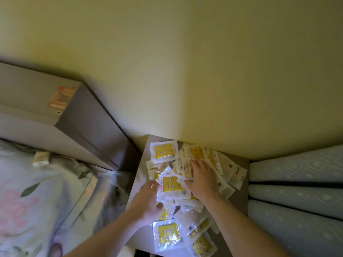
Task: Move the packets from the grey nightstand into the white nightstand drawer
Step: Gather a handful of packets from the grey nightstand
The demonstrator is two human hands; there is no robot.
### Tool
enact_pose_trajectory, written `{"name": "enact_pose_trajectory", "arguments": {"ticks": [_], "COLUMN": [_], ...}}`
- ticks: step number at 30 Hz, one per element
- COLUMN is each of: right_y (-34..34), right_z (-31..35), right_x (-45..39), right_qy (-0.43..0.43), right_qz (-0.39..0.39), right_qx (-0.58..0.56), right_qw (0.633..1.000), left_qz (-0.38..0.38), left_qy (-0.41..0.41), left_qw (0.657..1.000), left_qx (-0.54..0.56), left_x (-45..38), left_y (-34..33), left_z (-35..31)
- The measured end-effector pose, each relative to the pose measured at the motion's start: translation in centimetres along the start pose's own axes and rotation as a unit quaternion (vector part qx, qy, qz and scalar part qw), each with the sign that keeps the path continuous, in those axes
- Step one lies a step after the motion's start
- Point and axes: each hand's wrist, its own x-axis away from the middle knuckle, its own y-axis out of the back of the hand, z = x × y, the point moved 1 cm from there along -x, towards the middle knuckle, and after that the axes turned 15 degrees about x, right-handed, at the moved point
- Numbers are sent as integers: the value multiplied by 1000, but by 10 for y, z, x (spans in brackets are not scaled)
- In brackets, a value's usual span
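The right hand [201, 178] lies palm down on the heap of packets [185, 182], fingers spread and fairly straight, pressing the far-middle part of the pile. The left hand [148, 199] reaches in from the near left; its fingers curl down onto the packets at the pile's left edge, and it seems to be pinching one, though blur hides the fingertips.

Between the two hands, touching both, sits a clear packet with a yellow insert [171, 184] bearing rows of small round dark-and-white marks. Similar yellow-faced packets lie at the far left [164, 151] of the pile and at the near edge [168, 234]. Others are turned to their pale backs, with small dark squares that may be codes; no writing or brand can be read at this sharpness.

The packets cover most of the grey nightstand [141, 175], whose worktop shows bare along its left side. The nightstand stands against a yellowish wall [185, 71]. To its left is a grey headboard [83, 127] carrying an orange sticker [60, 99], and a bed with floral bedding [37, 191]. To its right lie quilted pale blue cushions [297, 182].
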Motion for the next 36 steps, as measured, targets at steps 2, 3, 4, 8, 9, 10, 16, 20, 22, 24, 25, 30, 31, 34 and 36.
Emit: {"name": "enact_pose_trajectory", "arguments": {"ticks": [2, 3, 4, 8, 9, 10, 16, 20, 22, 24, 25, 30, 31, 34, 36], "right_y": [-3, -4, -4, 2, 3, 3, -1, -11, -13, -11, -8, -2, -3, -7, -12], "right_z": [-4, -6, -8, -20, -24, -27, -49, -59, -63, -66, -67, -70, -70, -70, -68], "right_x": [3, 6, 9, 24, 29, 34, 73, 95, 105, 112, 116, 130, 133, 141, 147], "right_qy": [2, 2, -1, -26, -25, -22, -25, -41, -57, -75, -85, -153, -164, -189, -199], "right_qz": [-29, -38, -47, -73, -86, -97, -149, -185, -198, -203, -203, -202, -204, -205, -199], "right_qx": [-17, -31, -51, -107, -118, -129, -174, -186, -200, -213, -223, -270, -272, -274, -281], "right_qw": [999, 999, 998, 991, 989, 987, 973, 964, 958, 953, 950, 929, 926, 920, 917], "left_qz": [-1, -3, -5, -38, -48, -55, -15, -40, -65, -81, -89, -115, -113, -103, -86], "left_qy": [-23, -32, -40, -83, -94, -104, -125, -174, -213, -242, -251, -279, -283, -274, -251], "left_qw": [1000, 999, 999, 994, 991, 989, 980, 968, 956, 945, 941, 935, 936, 946, 954], "left_qx": [-11, -18, -26, -67, -78, -90, -155, -178, -189, -206, -211, -186, -176, -142, -142], "left_x": [-7, -10, -12, -18, -19, -21, -34, -36, -35, -33, -31, -15, -12, -8, -9], "left_y": [-8, -12, -15, -23, -24, -25, -30, -26, -26, -27, -26, -20, -22, -44, -65], "left_z": [-4, -7, -10, -15, -15, -15, -11, -13, -14, -14, -14, -18, -18, -20, -25]}}
